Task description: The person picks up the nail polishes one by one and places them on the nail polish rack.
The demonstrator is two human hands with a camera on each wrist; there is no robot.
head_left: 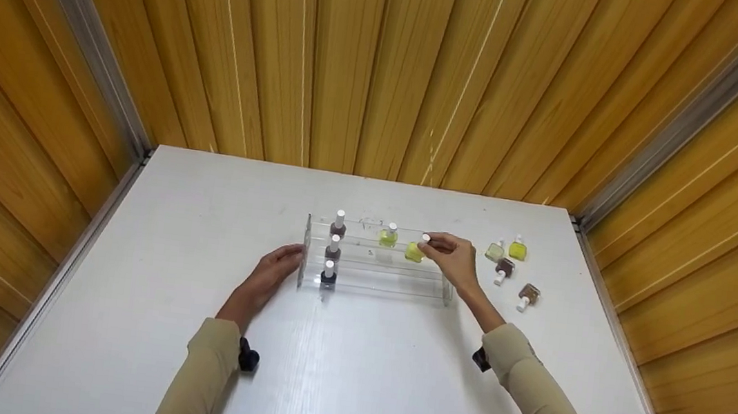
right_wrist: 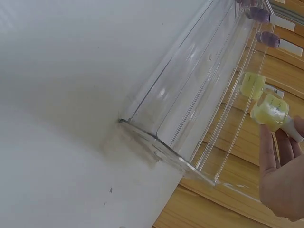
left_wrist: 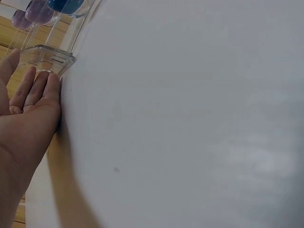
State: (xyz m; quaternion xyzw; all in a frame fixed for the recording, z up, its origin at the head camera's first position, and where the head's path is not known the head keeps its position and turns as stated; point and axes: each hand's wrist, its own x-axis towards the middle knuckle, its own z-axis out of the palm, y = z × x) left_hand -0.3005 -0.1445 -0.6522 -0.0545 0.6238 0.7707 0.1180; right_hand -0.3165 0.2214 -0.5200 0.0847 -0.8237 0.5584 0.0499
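Observation:
A clear stepped acrylic rack (head_left: 374,280) stands on the white table. Along its left side, three dark nail polish bottles (head_left: 329,277) with white caps stand one per tier. On the back tier, toward the middle, stands a yellow-green nail polish bottle (head_left: 388,238). My right hand (head_left: 455,258) pinches the white cap of a yellow nail polish bottle (right_wrist: 271,112), which is over the upper tiers at the right. At the rack's left end panel (left_wrist: 45,56), my left hand (head_left: 275,269) rests with fairly straight fingertips against it.
Right of the rack lie loose nail polish bottles: a pale green one (head_left: 494,252), a bright yellow one (head_left: 517,250), a dark one (head_left: 505,268) and a brown one (head_left: 529,294). Wood-patterned walls (head_left: 343,65) enclose the table's back and sides.

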